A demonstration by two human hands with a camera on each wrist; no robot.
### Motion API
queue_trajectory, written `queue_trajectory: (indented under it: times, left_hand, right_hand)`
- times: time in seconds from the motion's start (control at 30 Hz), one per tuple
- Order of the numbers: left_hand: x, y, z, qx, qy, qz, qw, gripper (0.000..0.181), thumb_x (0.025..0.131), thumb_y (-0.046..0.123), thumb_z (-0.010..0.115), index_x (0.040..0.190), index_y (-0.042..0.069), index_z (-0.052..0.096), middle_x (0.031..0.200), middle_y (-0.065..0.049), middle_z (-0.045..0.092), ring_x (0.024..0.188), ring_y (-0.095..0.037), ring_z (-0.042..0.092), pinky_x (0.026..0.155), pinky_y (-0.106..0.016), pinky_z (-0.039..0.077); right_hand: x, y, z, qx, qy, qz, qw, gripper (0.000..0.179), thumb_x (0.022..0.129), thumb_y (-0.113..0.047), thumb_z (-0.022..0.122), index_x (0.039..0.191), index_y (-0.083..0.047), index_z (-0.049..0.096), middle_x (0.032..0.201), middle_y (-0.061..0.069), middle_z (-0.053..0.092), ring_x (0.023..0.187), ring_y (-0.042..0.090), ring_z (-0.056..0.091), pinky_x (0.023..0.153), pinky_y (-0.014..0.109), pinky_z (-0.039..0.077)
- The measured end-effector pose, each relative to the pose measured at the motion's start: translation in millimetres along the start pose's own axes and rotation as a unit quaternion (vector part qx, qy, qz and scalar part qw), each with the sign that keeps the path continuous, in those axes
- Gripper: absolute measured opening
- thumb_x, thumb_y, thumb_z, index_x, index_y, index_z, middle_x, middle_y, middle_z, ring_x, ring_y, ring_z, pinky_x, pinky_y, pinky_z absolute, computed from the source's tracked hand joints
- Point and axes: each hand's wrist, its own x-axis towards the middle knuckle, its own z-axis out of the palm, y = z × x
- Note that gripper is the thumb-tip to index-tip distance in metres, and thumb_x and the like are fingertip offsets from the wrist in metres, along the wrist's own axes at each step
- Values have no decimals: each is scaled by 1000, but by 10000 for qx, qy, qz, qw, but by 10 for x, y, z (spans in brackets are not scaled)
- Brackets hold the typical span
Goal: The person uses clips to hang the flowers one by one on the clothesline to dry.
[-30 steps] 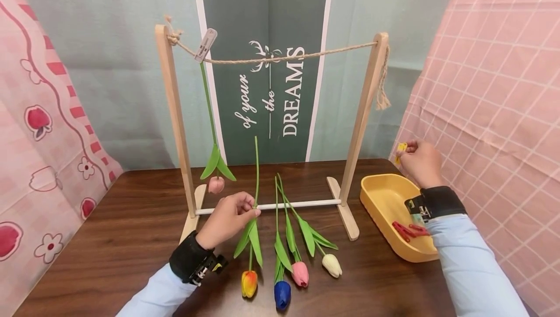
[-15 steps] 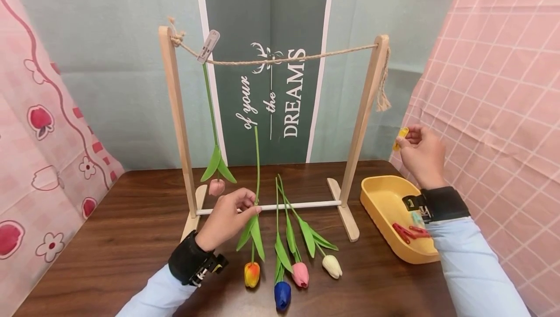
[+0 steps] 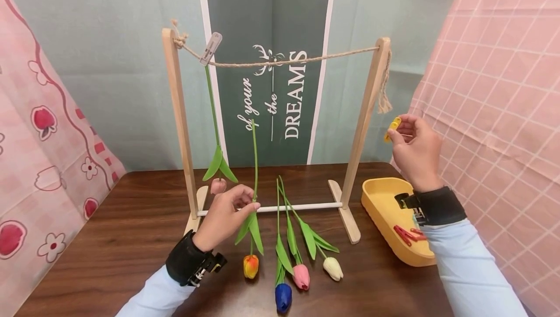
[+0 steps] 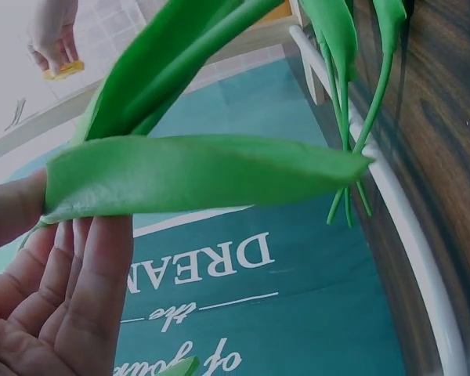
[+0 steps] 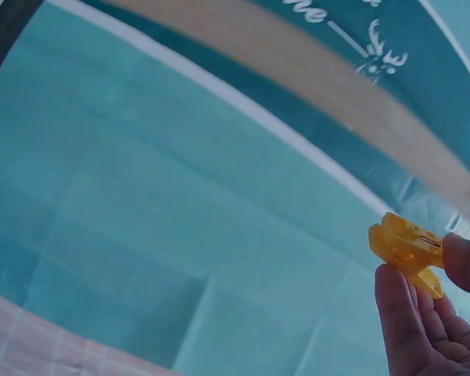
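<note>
My left hand (image 3: 228,214) pinches the stem of an orange-yellow tulip (image 3: 251,266) just above its leaves, and the bloom hangs head down. In the left wrist view a green leaf (image 4: 204,174) crosses the thumb and fingers. My right hand (image 3: 417,149) pinches a yellow clothespin (image 3: 393,129) between thumb and fingers, out to the right of the wooden rack. The right wrist view shows that clothespin (image 5: 407,243) close up. From the rack's rope (image 3: 288,62) a pale pink tulip (image 3: 218,185) hangs upside down, clipped by a grey clothespin (image 3: 211,49).
On the table lie a blue tulip (image 3: 283,298), a pink tulip (image 3: 301,277) and a white tulip (image 3: 333,269), blooms toward me. A yellow tray (image 3: 372,205) with red clothespins (image 3: 404,235) stands at right. The rack's wooden posts (image 3: 181,127) and white bar (image 3: 302,206) span the middle.
My right hand has risen from above the tray and shifted slightly left with the yellow clothespin. My left hand has lifted the orange-yellow tulip a little.
</note>
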Motion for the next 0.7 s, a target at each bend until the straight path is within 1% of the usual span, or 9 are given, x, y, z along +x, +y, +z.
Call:
queue_trajectory:
  times: [0.13,0.2,0.27,0.3,0.4,0.47,0.53,0.6,0.7]
  left_hand:
    - [7,16,-20,66,100,49,9999,19,83,8,78,95,8,64,77,7,61,65,-6,57,62,-26,48]
    - [16,19,-27,117,183,102,9997,19,82,8,78,94,9,64,76,8,60,65,-6,57,71,-28,44]
    - [31,25,-35,191,265,177,9993,19,82,9,79,93,10,64,75,10,60,64,-4,56,82,-34,35]
    - [41,27,-36,243,305,220,9990,18,81,9,79,93,10,64,75,11,60,64,-4,57,85,-39,30]
    - [78,46,-38,326,386,313,9982,18,82,11,79,93,11,65,75,12,61,65,-3,57,85,-47,20]
    - [106,66,-38,315,417,309,9982,18,83,12,79,94,11,65,75,13,62,65,-2,58,85,-48,21]
    - [134,92,-40,231,447,285,9983,17,84,13,78,95,11,65,75,12,63,65,-3,58,83,-46,26]
    - [160,118,-44,157,481,252,9984,16,84,13,77,95,11,65,75,12,64,64,-3,59,81,-41,34]
    - [195,148,-48,112,573,310,9978,16,84,12,77,95,10,65,76,9,64,64,-5,60,68,-30,45]
  right_hand:
    - [-6,-139,19,278,67,-346,9990,28,88,0,68,114,9,59,97,17,64,84,-6,54,76,9,44]
    - [-3,-211,32,428,86,-516,9977,28,87,3,68,112,10,59,96,17,64,84,-5,55,76,9,45]
    - [-2,-281,52,535,129,-658,9963,27,87,3,69,111,11,59,95,16,64,83,-5,56,76,9,46]
    - [0,-318,63,585,151,-707,9957,27,86,3,69,110,11,59,94,16,64,83,-5,57,76,9,46]
    - [5,-421,94,782,190,-811,9935,27,86,4,69,109,11,60,93,13,64,81,-2,59,76,11,48]
    - [12,-491,118,917,190,-853,9919,26,86,5,69,110,11,60,93,11,64,81,-1,60,76,12,49]
    - [26,-559,142,1124,184,-902,9894,26,85,6,69,110,11,60,93,11,64,81,2,61,76,13,49]
    - [40,-628,166,1314,164,-938,9867,27,85,7,69,110,12,60,93,12,65,81,3,62,75,14,50]
    - [56,-733,202,1602,98,-942,9825,29,85,7,69,111,11,60,94,12,65,81,6,62,76,15,50]
